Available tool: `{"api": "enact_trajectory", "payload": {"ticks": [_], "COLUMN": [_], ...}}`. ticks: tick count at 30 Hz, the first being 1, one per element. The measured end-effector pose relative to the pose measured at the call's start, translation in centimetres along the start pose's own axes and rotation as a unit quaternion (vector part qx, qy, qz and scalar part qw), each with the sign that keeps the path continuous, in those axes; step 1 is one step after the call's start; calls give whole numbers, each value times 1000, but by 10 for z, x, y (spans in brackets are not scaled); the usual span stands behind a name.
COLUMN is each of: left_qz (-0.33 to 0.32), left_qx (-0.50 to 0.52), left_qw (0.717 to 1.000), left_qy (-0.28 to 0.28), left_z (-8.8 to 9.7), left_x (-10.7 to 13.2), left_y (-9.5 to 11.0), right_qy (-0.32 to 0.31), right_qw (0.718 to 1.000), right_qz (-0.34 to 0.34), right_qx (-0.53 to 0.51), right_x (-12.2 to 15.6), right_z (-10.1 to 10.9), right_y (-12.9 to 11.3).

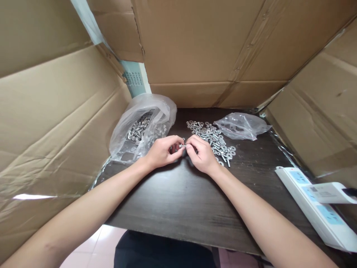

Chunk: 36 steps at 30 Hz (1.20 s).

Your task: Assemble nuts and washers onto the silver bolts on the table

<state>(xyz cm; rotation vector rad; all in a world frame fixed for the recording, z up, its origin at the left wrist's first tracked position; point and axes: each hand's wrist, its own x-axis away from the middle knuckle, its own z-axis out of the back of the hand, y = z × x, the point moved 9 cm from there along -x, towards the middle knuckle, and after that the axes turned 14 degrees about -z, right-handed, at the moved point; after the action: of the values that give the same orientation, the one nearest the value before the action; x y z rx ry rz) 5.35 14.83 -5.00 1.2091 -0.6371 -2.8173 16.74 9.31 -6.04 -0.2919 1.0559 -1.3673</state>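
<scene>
Dark wood-grain table [178, 201] is carrying everything, with cardboard walls standing round three sides. A clear bag of bolts [142, 128] is lying at back left, a loose pile of washers and bolts [212, 137] is sitting mid-back, and an emptier bag [241, 126] is lying just right of it. A white power strip [315, 204] is resting along the right edge.
</scene>
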Motion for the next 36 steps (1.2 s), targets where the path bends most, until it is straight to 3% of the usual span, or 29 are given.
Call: {"api": "enact_trajectory", "payload": {"ticks": [10,22,36], "left_qz": [4,50,83], "left_qx": [0,19,26], "left_qw": [1000,999,996], "left_qy": [-4,8,3], "left_z": [0,1,-1], "left_x": [0,3,5], "left_y": [-1,-11,-16], "right_qy": [-9,51,49], "right_qw": [1000,998,998], "right_qz": [-6,0,6], "right_qx": [9,45,48], "right_x": [-1,-5,-4], "right_z": [-3,5,5], "right_y": [3,1,-1]}}
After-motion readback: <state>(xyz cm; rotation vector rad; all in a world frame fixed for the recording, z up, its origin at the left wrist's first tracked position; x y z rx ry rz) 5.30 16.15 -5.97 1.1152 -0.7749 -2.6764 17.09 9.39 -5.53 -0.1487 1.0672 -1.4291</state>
